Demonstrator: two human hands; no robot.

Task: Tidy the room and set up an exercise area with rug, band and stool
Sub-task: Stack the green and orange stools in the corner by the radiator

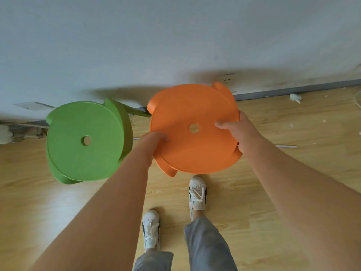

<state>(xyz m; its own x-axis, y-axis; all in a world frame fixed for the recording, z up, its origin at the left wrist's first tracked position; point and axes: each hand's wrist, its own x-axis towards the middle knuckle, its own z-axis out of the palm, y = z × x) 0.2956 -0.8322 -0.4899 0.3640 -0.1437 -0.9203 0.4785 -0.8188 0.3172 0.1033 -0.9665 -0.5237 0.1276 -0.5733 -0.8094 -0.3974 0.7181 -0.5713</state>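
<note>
An orange round plastic stool (pixel 187 149) with a hole in the middle of its seat is held above the wooden floor, close to the wall. My left hand (pixel 154 139) grips the seat's left rim, thumb on top. My right hand (pixel 239 130) grips the right rim, thumb lying on the seat near the hole. A green stool (pixel 78 153) of the same shape stands on the floor just to the left, next to the wall. No rug or band is in view.
A white wall (pixel 175 45) with a grey skirting board (pixel 293 90) runs across the top. My two feet in white shoes (pixel 197 194) stand below the orange stool. A scrap of white paper (pixel 295 97) and a thin white rod (pixel 286 146) lie on the floor at the right.
</note>
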